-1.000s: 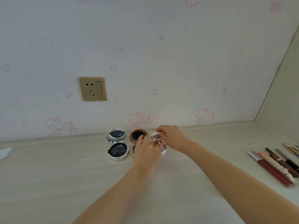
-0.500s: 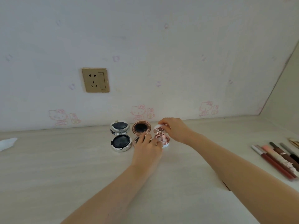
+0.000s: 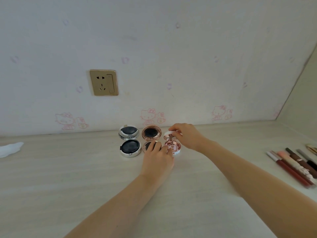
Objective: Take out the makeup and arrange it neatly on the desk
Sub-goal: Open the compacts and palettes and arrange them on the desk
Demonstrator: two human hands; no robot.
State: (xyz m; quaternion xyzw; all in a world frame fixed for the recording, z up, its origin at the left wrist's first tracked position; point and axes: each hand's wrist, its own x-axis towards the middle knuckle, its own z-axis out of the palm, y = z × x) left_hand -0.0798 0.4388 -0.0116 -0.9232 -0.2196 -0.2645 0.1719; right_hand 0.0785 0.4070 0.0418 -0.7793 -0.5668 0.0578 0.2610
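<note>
- The wall rises behind the pale bench, its paper printed with pink cartoon cats
- A gold socket sits on the wall, above and left of the pink compact
- A row of lip pencils and sticks lies on the bench, well to the right of the pink compact
- The left hand lies just in front of the pink compact, fingertips on its base; its grip seems to pinch the near edge, though the thumb is hidden
- The right hand pinches the raised white lid from behind
- A silver compact lies open, furthest left
- A rose-gold compact lies open, just left of the pink compact
- The pink compact rests open on the bench near the wall
- A white scrap lies far to the left
</note>
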